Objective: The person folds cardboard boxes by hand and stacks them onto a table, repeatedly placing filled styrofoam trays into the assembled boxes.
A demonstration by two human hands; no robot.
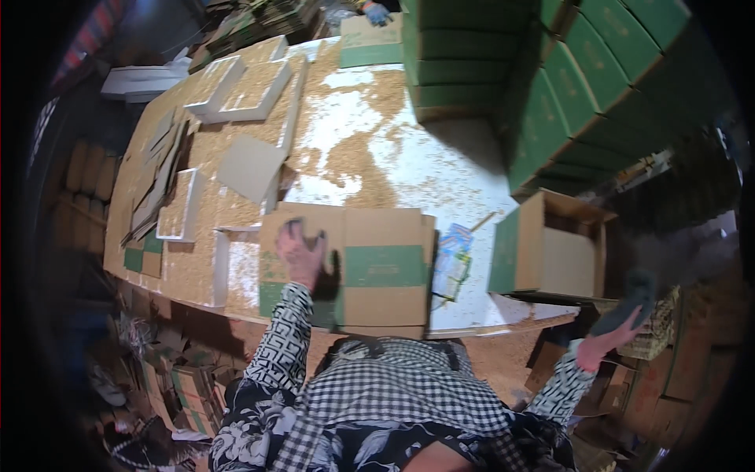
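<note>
Flattened cardboard cartons (384, 227) with a green printed band lie stacked at the near edge of the table. My left hand (299, 253) is over their left part, fingers spread and curved, holding nothing; whether it touches the cardboard cannot be told. Off the table's right end, my right hand (616, 330) is stretched out with a dark, blurred object (639, 298) at its fingers, perhaps a glove part. Beside the flat cartons lie blue and yellow printed plastic packets (453, 256) and a thin stick (483, 221). An open-topped carton (529, 242) stands at the table's right corner.
Green cartons (560, 106) are stacked high at the back right. White trays (268, 97) of brown grains or shavings and loose cardboard sheets (250, 168) cover the left side. Behind the table, another person's gloved hand (376, 13) is at a carton (370, 44). Bundled cardboard (191, 395) stands below left.
</note>
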